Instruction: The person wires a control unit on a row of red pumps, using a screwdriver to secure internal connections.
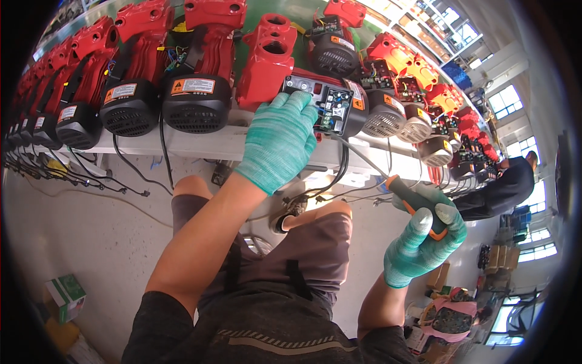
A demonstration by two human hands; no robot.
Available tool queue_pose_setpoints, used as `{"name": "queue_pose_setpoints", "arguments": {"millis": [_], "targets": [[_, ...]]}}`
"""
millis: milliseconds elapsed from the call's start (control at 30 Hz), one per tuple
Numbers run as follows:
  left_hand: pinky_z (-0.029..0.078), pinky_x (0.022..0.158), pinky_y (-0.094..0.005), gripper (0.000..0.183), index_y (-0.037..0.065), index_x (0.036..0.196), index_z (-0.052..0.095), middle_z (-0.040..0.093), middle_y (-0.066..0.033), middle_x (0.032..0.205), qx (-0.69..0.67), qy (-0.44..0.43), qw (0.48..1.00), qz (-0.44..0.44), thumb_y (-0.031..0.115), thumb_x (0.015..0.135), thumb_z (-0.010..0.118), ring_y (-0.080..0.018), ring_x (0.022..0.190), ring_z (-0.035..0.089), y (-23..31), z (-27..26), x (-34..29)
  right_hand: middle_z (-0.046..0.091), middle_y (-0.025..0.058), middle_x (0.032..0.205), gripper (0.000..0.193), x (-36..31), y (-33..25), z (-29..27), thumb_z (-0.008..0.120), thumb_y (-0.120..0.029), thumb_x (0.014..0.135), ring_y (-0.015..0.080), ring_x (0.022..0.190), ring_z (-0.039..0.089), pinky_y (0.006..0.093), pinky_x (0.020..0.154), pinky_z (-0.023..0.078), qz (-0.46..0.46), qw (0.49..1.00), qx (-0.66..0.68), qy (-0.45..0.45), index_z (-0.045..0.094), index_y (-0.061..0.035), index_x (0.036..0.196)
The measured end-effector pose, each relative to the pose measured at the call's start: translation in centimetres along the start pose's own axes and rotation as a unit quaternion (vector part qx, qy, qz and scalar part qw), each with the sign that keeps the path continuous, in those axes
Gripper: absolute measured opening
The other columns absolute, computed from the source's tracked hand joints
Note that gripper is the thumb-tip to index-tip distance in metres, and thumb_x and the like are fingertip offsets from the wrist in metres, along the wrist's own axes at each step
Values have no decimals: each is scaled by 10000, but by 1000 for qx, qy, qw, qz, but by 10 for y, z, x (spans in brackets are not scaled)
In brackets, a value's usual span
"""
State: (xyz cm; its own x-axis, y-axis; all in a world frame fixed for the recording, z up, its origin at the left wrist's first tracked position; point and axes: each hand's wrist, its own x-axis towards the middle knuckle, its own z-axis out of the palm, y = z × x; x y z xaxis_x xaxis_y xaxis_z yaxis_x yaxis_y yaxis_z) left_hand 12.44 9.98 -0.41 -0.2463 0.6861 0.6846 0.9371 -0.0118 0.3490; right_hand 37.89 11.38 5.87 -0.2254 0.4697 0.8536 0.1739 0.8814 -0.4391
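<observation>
I'd let the left hand (pixel 280 142), loosely open with fingers laid on the circuit board (pixel 334 110) on the black motor (pixel 354 125) at the bench's (pixel 200 142) near edge, brace it while the right hand (pixel 429 236), curled round the screwdriver (pixel 421 207), squares its shaft

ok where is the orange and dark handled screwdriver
Right of centre in the head view, the screwdriver is in the green-gloved right hand, its shaft pointing left toward the exposed circuit board.
</observation>
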Motion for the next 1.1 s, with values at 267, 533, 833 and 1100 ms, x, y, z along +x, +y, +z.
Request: {"name": "queue_pose_setpoints", "arguments": {"millis": [267,533,833,1100], "targets": [[526,935,-482,248,34,1048,710,645,-125,1223,0,10,1000,6,92,806,704,-344,1055,623,-1,1,0,663,254,1161,333,-1,-2,-2,670,-229,1053,281,986,702,372,803,636,1,1000,13,-10,440,-79,1241],[517,941,-483,238,36,1043,704,642,-128,1227,-6,3,1000,3,99,814,704,-352,1054,618,-1,0,0,673,230,1145,329,-4,-3,-6,679,-258,1051,270,977,686,376,812,611,-36,997,-17,-65,478,-88,1250],[514,928,-487,210,35,1018,698,639,-137,1220,-14,4,1000,4,89,815,690,-366,1047,617,-1,-1,0,665,236,1147,324,-3,-5,-7,664,-259,1058,271,955,696,377,800,630,-43,996,-42,-60,469,-92,1255],[515,924,-483,210,37,1019,699,643,-135,1217,-10,-1,1000,4,83,814,684,-357,1037,617,-2,-1,0,663,235,1142,343,-5,-6,-6,666,-275,1056,278,912,708,380,762,641,-40,998,-38,-42,464,-80,1253]]}}
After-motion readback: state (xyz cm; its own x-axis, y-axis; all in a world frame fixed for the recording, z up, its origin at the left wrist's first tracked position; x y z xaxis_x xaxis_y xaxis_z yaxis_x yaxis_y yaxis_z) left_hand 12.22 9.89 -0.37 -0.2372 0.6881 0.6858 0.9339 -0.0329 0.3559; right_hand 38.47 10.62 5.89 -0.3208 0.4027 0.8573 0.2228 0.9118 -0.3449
